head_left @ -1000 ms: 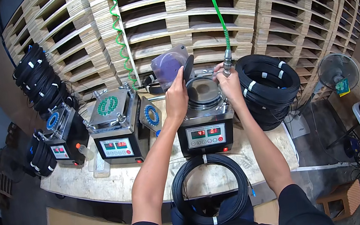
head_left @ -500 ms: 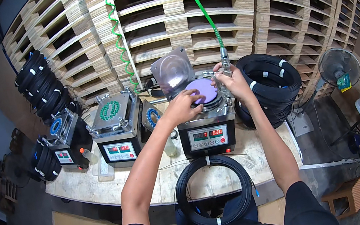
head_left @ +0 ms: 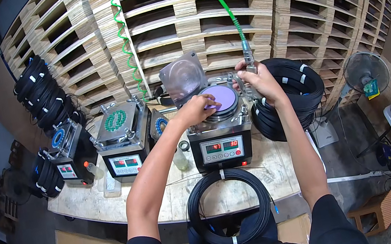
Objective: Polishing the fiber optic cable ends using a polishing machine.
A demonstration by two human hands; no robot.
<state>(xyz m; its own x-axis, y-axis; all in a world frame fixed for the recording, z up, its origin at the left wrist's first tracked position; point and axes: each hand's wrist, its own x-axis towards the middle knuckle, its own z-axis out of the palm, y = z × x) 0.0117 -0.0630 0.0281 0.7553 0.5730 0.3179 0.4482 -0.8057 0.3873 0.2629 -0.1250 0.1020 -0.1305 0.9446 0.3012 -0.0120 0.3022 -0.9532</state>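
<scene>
Purple side up, a thin disc [head_left: 222,97] lay flat on the round platen [head_left: 223,115] of a boxy machine [head_left: 223,151]; held on edge in the left hand [head_left: 196,110] a second earlier, it now covered the platen's top. Fingertips met the disc's left edge, though whether that grip pinched or merely pressed could not be told. Beside the machine, the right hand [head_left: 263,83] clasped an air gun [head_left: 250,91] fed by a green hose [head_left: 224,2].

Behind the disc leaned a shiny square plate [head_left: 180,80], tipped back out of its path. Stacked black coils [head_left: 297,78] crowded the right flank, leaving that hand little apparent room, while a loose coil [head_left: 262,199] spanned the near edge of the counter [head_left: 173,201]. An orange-capped bottle [head_left: 93,169] and a machine topped with a green ring [head_left: 116,120] stood farther left.
</scene>
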